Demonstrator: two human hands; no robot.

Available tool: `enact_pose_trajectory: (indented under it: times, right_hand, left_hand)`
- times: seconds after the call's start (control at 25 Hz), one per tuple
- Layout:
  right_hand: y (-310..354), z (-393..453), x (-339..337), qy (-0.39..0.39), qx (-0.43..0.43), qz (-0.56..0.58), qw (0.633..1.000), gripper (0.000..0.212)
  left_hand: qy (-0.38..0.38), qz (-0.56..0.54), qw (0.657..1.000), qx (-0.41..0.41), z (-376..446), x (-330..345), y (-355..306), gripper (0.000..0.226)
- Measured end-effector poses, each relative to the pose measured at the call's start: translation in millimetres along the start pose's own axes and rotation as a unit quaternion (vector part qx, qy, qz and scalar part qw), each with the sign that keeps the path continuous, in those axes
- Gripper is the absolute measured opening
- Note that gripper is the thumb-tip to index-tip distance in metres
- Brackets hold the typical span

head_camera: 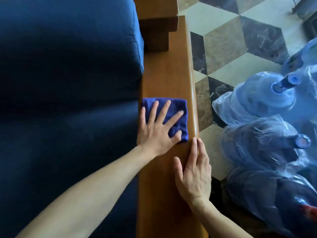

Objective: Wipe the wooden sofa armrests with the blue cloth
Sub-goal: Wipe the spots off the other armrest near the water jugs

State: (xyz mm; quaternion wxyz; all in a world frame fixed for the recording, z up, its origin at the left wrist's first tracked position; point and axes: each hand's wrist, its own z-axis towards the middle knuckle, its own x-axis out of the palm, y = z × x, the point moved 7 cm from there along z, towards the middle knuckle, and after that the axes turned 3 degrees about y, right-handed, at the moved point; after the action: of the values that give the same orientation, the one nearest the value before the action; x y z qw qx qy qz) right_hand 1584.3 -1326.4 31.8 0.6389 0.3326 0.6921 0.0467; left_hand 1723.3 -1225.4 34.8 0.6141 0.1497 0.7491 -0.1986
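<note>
Wooden armrest [169, 74]: runs up mid-frame, far end cut off.
Blue cloth [178, 115]: partly hidden under left hand [157, 133], fingers spread flat.
Right hand [194, 174]: fingers straight, together, on armrest.
Lower right: wrapped water bottles [267, 134], blurred.

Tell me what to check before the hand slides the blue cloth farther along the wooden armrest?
1. Blue cloth lies flat on the wooden armrest: ok.
2. Left hand presses on the cloth with spread, straight fingers: ok.
3. Right hand rests flat on the armrest's outer edge, behind the cloth and out of its path: ok.
4. Armrest ahead of the cloth is bare up to the wooden block: ok.
5. Water bottles stand on the floor, apart from the armrest: ok.
6. Whether the wood ahead is dusty: cannot tell.
</note>
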Motion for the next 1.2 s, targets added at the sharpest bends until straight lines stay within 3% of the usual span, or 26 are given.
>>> enact_pose_trajectory:
  times: [0.12,0.2,0.36,0.52,0.6,0.68,0.76,0.8,0.84,0.88,0.96,1.08,1.2]
  right_hand:
    - [-4,-1,2,-0.008,0.019,-0.037,0.999,0.082]
    - [2,-1,2,-0.023,-0.004,-0.045,0.999,0.083]
    - [-5,3,8,-0.025,0.005,-0.058,0.998,0.083]
    - [-8,1,7,-0.007,-0.013,-0.037,0.999,0.082]
    - [-14,5,2,-0.002,-0.010,0.102,0.995,0.074]
    - [-41,9,-3,-0.039,0.092,0.341,0.935,0.064]
    - [-81,7,0,-0.055,0.253,0.536,0.803,0.054]
    - [-95,0,3,-0.018,0.320,0.580,0.749,0.048]
    - [-104,-3,6,0.035,0.355,0.584,0.729,0.045]
    - [-108,-12,6,0.102,0.360,0.559,0.740,0.044]
    - [-113,-36,9,0.203,0.328,0.465,0.797,0.043]
    - [-106,-69,10,0.248,0.244,0.418,0.839,0.043]
    - [-79,-91,3,0.280,0.147,0.366,0.875,0.057]
  left_hand:
    - [-0.004,-0.058,0.985,-0.163,105,-14,-34,0.064]
    - [-0.002,-0.067,0.979,-0.192,179,-29,-42,0.061]
    - [0.053,0.054,0.996,-0.045,263,-24,-33,0.051]
    - [0.131,0.148,0.975,0.099,225,-19,-57,0.067]
    - [0.119,0.135,0.971,0.160,176,-22,-76,0.064]
    - [0.098,0.109,0.964,0.221,104,-13,-98,0.060]
    - [0.069,0.077,0.960,0.260,23,3,-120,0.050]
    - [0.056,0.057,0.959,0.271,-16,12,-133,0.045]
    - [0.055,0.034,0.958,0.280,-49,22,-145,0.041]
    - [0.063,0.013,0.956,0.285,-87,32,-160,0.038]
    - [0.088,-0.006,0.948,0.306,-168,49,-191,0.034]
    - [0.116,0.012,0.935,0.334,-252,68,-217,0.028]
    - [0.074,0.030,0.918,0.387,-303,78,-221,0.021]
